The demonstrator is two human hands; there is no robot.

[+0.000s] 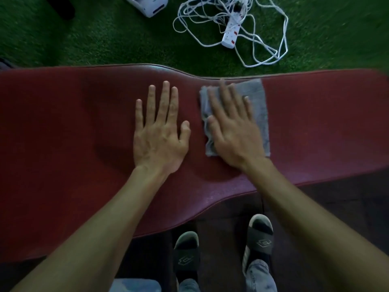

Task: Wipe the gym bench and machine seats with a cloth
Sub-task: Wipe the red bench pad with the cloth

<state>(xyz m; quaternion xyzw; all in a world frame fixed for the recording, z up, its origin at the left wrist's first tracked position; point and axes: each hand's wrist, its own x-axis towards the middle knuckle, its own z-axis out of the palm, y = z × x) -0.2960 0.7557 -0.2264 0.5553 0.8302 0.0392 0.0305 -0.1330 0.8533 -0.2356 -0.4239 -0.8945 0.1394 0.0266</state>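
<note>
A long red table (84, 127) with soft padding runs from side to side. It is the gym bench.

The left hand (160, 135) lies flat on the red table, near its middle. Its fingers (164, 100) are straight and spread a little, and they hold nothing.

Just beside the left hand, toward the narrow end of the table, lies a gray cloth (261, 114). The cloth sits on the table close to the far edge. The right hand (233, 131) presses flat on top of the cloth. Its fingers (225, 95) are straight and lie close to each other. They look a bit blurry. The thumb rests on the crumpled side of the cloth that faces the left hand.

Past the far edge of the table is green grass-like floor (84, 39). On it lies a white power strip (230, 34) in a messy pile of white cord (273, 49). A white box-like thing (149, 5) sits on the green floor too, cut off by the top of the picture.

On the near side of the table, two feet in dark slippers (260, 239) stand on a dark floor.
</note>
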